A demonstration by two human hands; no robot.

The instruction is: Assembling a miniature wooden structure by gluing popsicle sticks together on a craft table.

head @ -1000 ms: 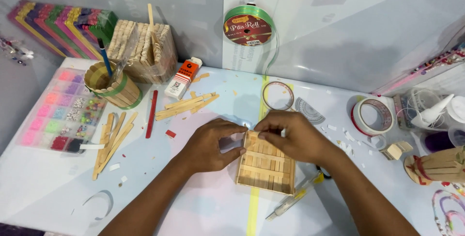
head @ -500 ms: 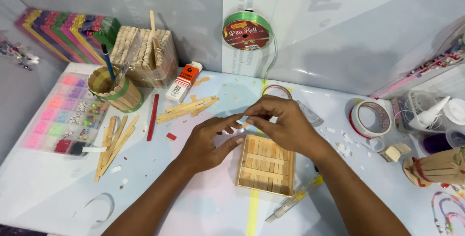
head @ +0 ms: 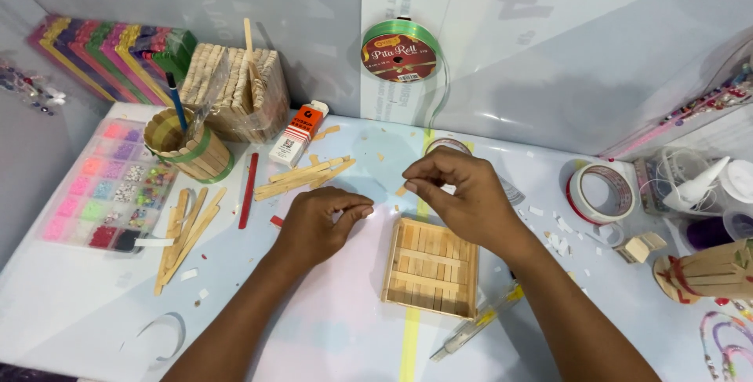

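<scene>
At the far left a clear plastic bead box (head: 98, 186) shows rows of pink, purple and white beads. Beside it stands a round cup (head: 188, 147) built of wooden sticks with a green band, and flat loose sticks (head: 184, 229) lie on the glossy pale table (head: 329, 335). The left hand (head: 318, 225) rests knuckles up on the table, fingers curled loosely inward with the thumb near the fingertips; whether anything is pinched there cannot be told. Just right of it lies the stick panel (head: 431, 266), a flat rectangle of smooth light wood with crosspieces, touched by neither hand. The right hand (head: 463, 194) hovers over the panel's far edge, wrist bent, thumb and forefinger pinched narrowly; what they hold is too small to tell. Further right sits a ring of tape (head: 600, 192).
</scene>
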